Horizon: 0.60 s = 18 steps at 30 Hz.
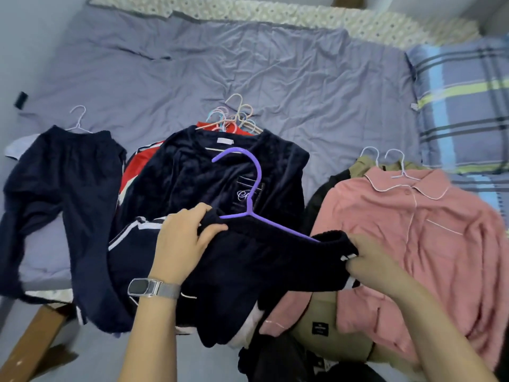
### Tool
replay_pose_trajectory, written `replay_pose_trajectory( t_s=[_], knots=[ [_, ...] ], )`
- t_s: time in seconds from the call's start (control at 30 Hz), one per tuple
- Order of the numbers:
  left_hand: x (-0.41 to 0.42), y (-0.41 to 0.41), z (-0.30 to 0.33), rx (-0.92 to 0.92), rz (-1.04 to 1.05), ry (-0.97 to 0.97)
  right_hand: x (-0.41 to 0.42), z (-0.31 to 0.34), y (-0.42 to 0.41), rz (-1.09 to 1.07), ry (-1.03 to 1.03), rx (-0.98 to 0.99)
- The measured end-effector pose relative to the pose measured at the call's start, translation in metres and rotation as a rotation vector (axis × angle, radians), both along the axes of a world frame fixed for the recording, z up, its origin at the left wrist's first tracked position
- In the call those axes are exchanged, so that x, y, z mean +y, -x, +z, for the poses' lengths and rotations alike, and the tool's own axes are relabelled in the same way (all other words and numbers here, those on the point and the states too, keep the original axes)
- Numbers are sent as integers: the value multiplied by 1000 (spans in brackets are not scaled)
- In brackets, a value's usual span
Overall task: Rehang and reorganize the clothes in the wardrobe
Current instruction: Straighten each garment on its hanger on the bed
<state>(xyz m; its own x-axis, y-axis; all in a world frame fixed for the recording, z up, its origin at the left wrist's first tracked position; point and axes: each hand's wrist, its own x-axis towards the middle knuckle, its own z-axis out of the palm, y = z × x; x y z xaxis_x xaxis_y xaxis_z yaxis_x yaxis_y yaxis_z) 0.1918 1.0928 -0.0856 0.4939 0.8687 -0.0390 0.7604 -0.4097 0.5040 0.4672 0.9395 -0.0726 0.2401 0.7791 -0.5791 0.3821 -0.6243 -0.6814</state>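
Note:
A dark navy fleece garment [256,274] hangs over a purple hanger [254,186] above the front of the bed. My left hand [183,241] grips the garment's left end by the hanger's shoulder. At the garment's right end my right hand [371,266] pinches the fabric near a white tag. Underneath lies a navy velvet top [198,172] on a pile with a red garment [137,166]. Navy trousers [68,188] on a white hanger lie at the left. A pink pyjama shirt [418,232] on a white hanger lies at the right.
A heap of pastel hangers [237,117] sits behind the middle pile on the lilac bed sheet [248,64]. A checked pillow [465,106] fills the right. A khaki garment [325,326] and dark clothes lie at the front. A wooden bed edge [33,340] shows bottom left.

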Motion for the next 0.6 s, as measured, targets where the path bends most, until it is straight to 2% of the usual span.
replay_pose_trajectory(
  t_s=[0.1, 0.23, 0.47, 0.6],
  knots=[
    [-62, 5, 36, 56, 9, -107, -36, 23, 5, 37, -73, -222],
    [-155, 21, 84, 66, 134, -200, -87, 48, 19, 102, -187, -276],
    [-307, 62, 135, -147, 502, -21, -181, 98, 48, 138, -481, -261],
    [-367, 107, 160, -204, 674, -55, -219, 108, 72, 256, -522, -357]
  ],
)
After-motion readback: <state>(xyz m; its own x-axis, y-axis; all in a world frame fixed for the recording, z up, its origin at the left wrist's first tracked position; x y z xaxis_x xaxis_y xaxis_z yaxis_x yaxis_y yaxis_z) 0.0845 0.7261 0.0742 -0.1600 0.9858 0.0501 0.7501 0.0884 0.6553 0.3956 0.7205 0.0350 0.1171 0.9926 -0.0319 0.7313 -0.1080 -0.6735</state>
